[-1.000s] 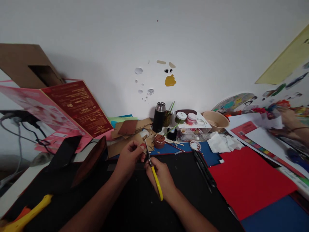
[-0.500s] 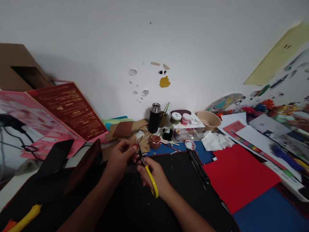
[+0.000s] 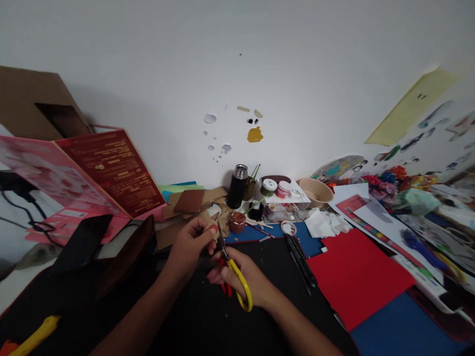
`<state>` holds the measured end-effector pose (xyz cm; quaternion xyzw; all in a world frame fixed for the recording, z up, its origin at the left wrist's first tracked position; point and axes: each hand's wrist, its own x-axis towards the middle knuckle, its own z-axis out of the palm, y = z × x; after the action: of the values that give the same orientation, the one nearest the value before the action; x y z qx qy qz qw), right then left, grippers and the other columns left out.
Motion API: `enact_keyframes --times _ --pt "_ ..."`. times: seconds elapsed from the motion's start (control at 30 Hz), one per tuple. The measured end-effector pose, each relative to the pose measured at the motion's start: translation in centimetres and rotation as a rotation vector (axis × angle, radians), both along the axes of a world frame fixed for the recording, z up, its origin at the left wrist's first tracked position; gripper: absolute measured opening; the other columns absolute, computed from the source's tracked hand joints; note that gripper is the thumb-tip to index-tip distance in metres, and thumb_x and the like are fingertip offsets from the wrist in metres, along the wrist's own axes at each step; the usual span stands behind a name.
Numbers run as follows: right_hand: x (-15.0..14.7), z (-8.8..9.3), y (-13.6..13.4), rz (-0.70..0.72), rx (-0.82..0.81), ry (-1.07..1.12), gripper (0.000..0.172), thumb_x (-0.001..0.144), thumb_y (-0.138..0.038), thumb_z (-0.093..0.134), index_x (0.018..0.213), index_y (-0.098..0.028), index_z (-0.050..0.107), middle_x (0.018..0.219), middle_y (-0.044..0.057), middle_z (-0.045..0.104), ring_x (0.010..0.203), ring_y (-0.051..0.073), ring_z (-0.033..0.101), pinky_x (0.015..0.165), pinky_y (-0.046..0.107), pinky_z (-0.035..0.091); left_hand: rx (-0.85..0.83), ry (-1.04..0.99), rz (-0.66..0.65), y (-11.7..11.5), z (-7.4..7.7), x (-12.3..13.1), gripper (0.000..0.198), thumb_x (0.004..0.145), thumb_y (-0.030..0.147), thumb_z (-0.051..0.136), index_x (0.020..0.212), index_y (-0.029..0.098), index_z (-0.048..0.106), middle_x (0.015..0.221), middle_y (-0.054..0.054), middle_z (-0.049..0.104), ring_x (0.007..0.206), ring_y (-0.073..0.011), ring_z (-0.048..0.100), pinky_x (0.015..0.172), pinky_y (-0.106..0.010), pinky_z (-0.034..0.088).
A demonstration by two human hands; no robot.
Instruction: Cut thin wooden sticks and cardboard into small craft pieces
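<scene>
My right hand (image 3: 241, 276) is closed around a pair of scissors (image 3: 243, 284) with one yellow and one red handle loop. Their blades point up and away, close beside my left fingertips. Pinched between the thumb and fingers of my left hand (image 3: 193, 242) is a small reddish-brown piece (image 3: 214, 229); its material is hard to tell at this size. Both hands are held above the black mat (image 3: 222, 321). Just past them stands an open jar of brown paint (image 3: 237, 222), with cardboard scraps (image 3: 189, 201) to its left.
A black flask (image 3: 237, 187), paint jars (image 3: 268, 187) and a beige bowl (image 3: 315, 193) line the wall. Red paper (image 3: 359, 277) and a black cutter (image 3: 300, 259) lie on the right. Leftward are a pink-and-red folder (image 3: 111, 170), a black phone-like slab (image 3: 81, 244) and a yellow handle (image 3: 37, 336).
The scissors have spread wider, and the red loop now shows below my right hand. My left hand still pinches the small piece. The whole view has shifted slightly.
</scene>
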<state>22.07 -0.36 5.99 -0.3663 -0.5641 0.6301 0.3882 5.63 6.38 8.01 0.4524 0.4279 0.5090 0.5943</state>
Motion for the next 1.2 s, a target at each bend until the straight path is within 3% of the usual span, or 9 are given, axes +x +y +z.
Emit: enact_keyframes --times 0.17,0.43,0.53,0.63,0.73,0.83,1.07,1.2 --pt "0.7 0.1 -0.6 0.009 -0.048 -0.016 0.066 0.086 -0.074 0.065 0.115 -0.016 0.056 0.096 0.010 0.073 0.084 0.018 0.073 0.079 0.032 0.056 0.027 -0.002 -0.031 -0.5 0.1 0.5 0.030 0.077 0.037 0.077 0.069 0.020 0.054 0.051 0.006 0.059 0.043 -0.0090 0.050 0.046 -0.020 0.040" --pt "1.2 -0.6 -1.8 -0.032 -0.167 -0.084 0.069 0.085 -0.079 0.060 0.115 -0.017 0.055 0.088 0.006 0.072 0.062 0.014 0.070 0.053 0.021 0.049 0.015 -0.190 0.163 -0.6 2.1 0.0 0.036 0.062 0.032 0.086 0.066 0.019 0.052 0.058 0.008 0.055 0.046 -0.0085 0.054 0.043 -0.019 0.041" --pt "2.6 0.1 -2.1 -0.058 -0.160 -0.253 0.062 0.090 -0.075 0.055 0.115 -0.018 0.057 0.085 0.003 0.071 0.048 0.010 0.060 0.043 0.019 0.040 0.016 -0.236 0.167 -0.4 2.9 -0.6 0.036 0.060 0.030 0.087 0.066 0.019 0.053 0.060 0.007 0.057 0.046 -0.0088 0.055 0.044 -0.019 0.041" --pt "4.5 1.6 -2.2 -0.111 0.008 -0.630 0.045 0.094 -0.062 0.061 0.106 -0.019 0.065 0.077 0.002 0.069 0.054 0.012 0.058 0.048 0.020 0.036 0.012 -0.238 0.145 -0.5 3.2 -0.8 0.037 0.059 0.030 0.088 0.067 0.019 0.053 0.062 0.007 0.058 0.046 -0.0089 0.054 0.044 -0.020 0.040" --pt "6.1 3.2 -2.0 -0.124 0.209 -1.092 0.035 0.089 -0.053 0.072 0.103 -0.020 0.072 0.078 0.005 0.072 0.068 0.020 0.065 0.055 0.025 0.033 0.010 -0.162 0.094 -1.1 2.4 -0.6 0.037 0.062 0.032 0.087 0.067 0.020 0.052 0.058 0.007 0.056 0.046 -0.0096 0.053 0.044 -0.020 0.039" --pt "6.9 4.1 -1.8 -0.065 0.238 -1.310 0.041 0.089 -0.054 0.070 0.112 -0.021 0.073 0.089 0.010 0.077 0.079 0.026 0.071 0.059 0.028 0.034 0.025 0.003 -0.010 -2.1 0.6 -0.5 0.034 0.071 0.038 0.081 0.066 0.021 0.052 0.052 0.006 0.057 0.045 -0.0103 0.052 0.048 -0.021 0.040" --pt "8.2 4.2 -1.0 0.121 0.307 -1.361 0.042 0.083 -0.045 0.078 0.119 -0.023 0.073 0.104 0.011 0.078 0.090 0.028 0.073 0.065 0.028 0.040 -0.060 0.208 -0.176 -4.4 -2.9 -2.2 0.037 0.069 0.049 0.078 0.063 0.022 0.054 0.050 0.002 0.060 0.045 -0.0139 0.053 0.048 -0.025 0.042" --pt "9.1 4.6 0.5 0.161 0.292 -1.380 0.036 0.089 -0.042 0.072 0.121 -0.024 0.074 0.105 0.009 0.078 0.093 0.027 0.073 0.070 0.028 0.044 -0.113 0.260 -0.218 -5.3 -4.3 -2.8 0.040 0.066 0.052 0.078 0.064 0.023 0.052 0.051 0.004 0.059 0.044 -0.0136 0.052 0.047 -0.024 0.041"
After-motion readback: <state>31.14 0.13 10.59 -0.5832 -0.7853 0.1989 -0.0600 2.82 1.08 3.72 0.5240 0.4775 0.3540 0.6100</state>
